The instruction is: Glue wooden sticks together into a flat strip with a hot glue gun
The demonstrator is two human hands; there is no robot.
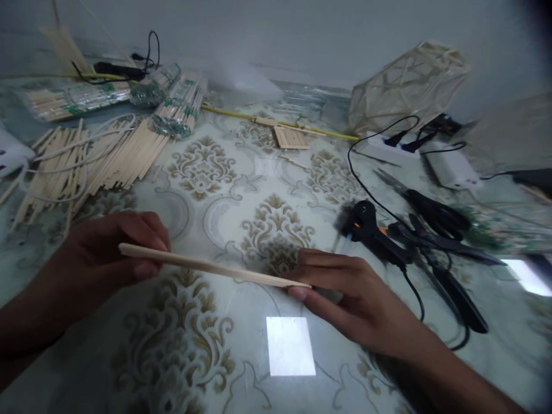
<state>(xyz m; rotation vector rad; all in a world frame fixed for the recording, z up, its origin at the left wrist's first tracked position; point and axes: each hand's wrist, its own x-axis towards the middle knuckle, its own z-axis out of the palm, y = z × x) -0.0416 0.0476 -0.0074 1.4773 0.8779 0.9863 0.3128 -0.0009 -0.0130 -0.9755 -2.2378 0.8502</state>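
A few thin wooden sticks [215, 267], lying closely side by side, are held up over the patterned tabletop. My left hand [116, 247] pinches them near one end between thumb and fingers. At the other end my right hand [345, 287] grips them the same way, thumb below and fingers behind. The bundle slopes slightly down to the right; I cannot tell exactly how many sticks are in it. Nearest to my right hand lies a black hot glue gun [375, 230]. Loose wooden sticks [125, 155] spread out beyond my left hand.
Plastic-wrapped stick packs [181, 103] lie at the back left, crossed by a white cable [86, 172]. A small stick panel [291, 137] sits at the back. On the right are black-handled scissors [431, 210], a power strip [388, 150] with cords, and a geometric stick frame [405, 86].
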